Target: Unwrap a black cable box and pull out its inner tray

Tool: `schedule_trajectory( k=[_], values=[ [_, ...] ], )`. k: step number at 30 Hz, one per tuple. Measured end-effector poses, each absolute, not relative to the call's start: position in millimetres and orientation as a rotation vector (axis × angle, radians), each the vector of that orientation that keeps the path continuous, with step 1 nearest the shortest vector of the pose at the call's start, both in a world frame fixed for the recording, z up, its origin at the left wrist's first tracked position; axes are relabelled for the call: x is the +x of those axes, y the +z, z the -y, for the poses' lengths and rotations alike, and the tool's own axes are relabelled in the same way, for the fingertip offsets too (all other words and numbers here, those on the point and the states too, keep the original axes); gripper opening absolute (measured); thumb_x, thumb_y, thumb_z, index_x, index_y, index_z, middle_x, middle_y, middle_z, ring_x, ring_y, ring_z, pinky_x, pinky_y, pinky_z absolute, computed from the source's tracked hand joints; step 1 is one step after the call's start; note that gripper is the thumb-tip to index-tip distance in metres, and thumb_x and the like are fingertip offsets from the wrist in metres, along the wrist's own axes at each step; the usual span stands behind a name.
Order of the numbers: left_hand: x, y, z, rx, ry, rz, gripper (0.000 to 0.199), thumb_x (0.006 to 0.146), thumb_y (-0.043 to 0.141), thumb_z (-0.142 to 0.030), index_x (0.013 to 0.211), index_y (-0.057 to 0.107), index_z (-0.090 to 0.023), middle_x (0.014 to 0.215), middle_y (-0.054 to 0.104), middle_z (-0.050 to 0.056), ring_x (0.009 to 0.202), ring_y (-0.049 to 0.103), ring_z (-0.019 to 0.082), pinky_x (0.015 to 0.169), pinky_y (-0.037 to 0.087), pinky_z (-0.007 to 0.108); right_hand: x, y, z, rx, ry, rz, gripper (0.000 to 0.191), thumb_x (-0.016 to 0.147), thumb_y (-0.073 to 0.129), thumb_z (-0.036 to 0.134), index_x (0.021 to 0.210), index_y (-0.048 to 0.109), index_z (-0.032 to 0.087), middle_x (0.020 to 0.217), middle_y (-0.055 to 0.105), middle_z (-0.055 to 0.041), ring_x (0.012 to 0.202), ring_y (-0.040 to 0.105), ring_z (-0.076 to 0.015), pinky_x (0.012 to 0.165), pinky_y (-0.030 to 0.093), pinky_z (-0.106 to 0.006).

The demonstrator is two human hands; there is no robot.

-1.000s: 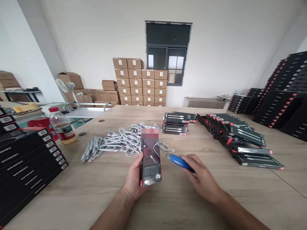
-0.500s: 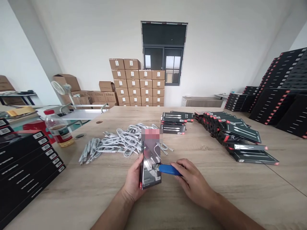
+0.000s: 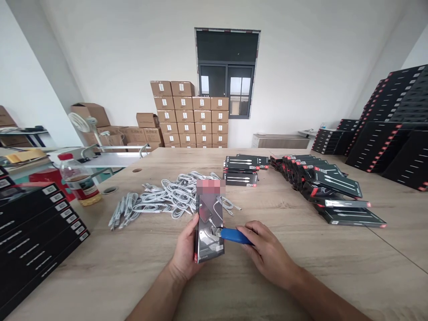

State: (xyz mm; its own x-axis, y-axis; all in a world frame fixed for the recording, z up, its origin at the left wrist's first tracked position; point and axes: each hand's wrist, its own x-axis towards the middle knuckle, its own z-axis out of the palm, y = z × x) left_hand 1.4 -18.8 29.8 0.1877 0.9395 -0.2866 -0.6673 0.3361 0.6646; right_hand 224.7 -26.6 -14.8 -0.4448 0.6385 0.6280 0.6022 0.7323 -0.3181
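A slim black-and-red box (image 3: 210, 245) stands tilted up in my left hand (image 3: 185, 247), whose fingers wrap its left side. My right hand (image 3: 267, 247) grips the blue handle of a tool (image 3: 236, 236). The tool's metal end lies against the front of the box, near its lower middle. Behind the box, a heap of white coiled cables (image 3: 174, 194) spreads over the table to the left.
Black boxes (image 3: 240, 179) are stacked behind the cables, and a leaning row of boxes (image 3: 337, 182) lies at the right. More black boxes (image 3: 40, 240) and a red-capped bottle (image 3: 80, 183) stand left on the wooden table (image 3: 133, 258). Cartons (image 3: 183, 117) are piled by the wall.
The view has shifted slightly. The metal end of the tool has moved a little to the left on the box. Both hands keep their holds.
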Motion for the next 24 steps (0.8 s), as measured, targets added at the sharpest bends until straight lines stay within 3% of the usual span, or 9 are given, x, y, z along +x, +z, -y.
schedule_trajectory(
  k=[8,13,24],
  values=[
    [10,21,22,0.446,1.018,-0.789,0.047,0.093,0.056,-0.056,0.107,0.071,-0.013,0.089,0.079,0.012,0.079,0.077,0.027,0.074,0.061,0.038,219,-15,25,-0.978,-0.04,2.02,0.038,0.099,0.051,0.018,0.137,0.055,0.022,0.111,0.064,-0.0116,0.101,0.064,-0.0248,0.086,0.06,-0.04],
    [15,20,22,0.455,0.902,-0.768,0.065,0.091,0.046,-0.07,0.1,0.072,-0.011,0.087,0.079,0.015,0.076,0.076,0.027,0.068,0.061,0.037,219,-15,24,-1.012,-0.134,1.972,0.038,0.099,0.052,0.02,0.137,0.055,0.024,0.111,0.065,-0.0108,0.1,0.064,-0.025,0.085,0.059,-0.039],
    [8,16,26,0.497,0.7,-0.739,0.076,0.087,0.044,-0.078,0.09,0.074,-0.009,0.079,0.075,0.014,0.069,0.071,0.024,0.063,0.06,0.038,217,-9,32,-1.063,-0.306,2.011,0.032,0.099,0.05,0.019,0.13,0.059,0.021,0.108,0.065,-0.011,0.096,0.063,-0.0267,0.081,0.056,-0.042]
  ],
)
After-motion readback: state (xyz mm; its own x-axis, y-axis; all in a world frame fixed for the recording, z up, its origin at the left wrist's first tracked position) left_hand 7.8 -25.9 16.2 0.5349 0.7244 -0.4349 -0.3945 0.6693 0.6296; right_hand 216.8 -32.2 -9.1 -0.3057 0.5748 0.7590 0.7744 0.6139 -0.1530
